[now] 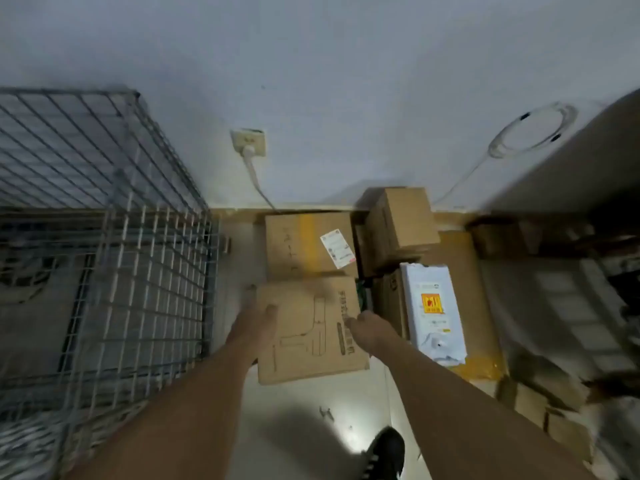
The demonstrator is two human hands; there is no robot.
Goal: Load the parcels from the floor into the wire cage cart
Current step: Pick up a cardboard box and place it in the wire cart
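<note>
Pickup under way: left hand [259,317] and right hand [367,328] grip box [310,336] edges; next, hoist it over cart [156,271] wall.

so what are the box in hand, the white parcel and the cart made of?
The flat box: matte brown cardboard, line drawing printed on top. The white parcel: probably plastic mailer, slight sheen, wrinkled ends. The cage cart: grey metal wire grid, likely steel; coating unclear.

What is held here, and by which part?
A flat printed cardboard box, gripped by both side edges: left hand on its left edge, right hand on its right edge.
</note>
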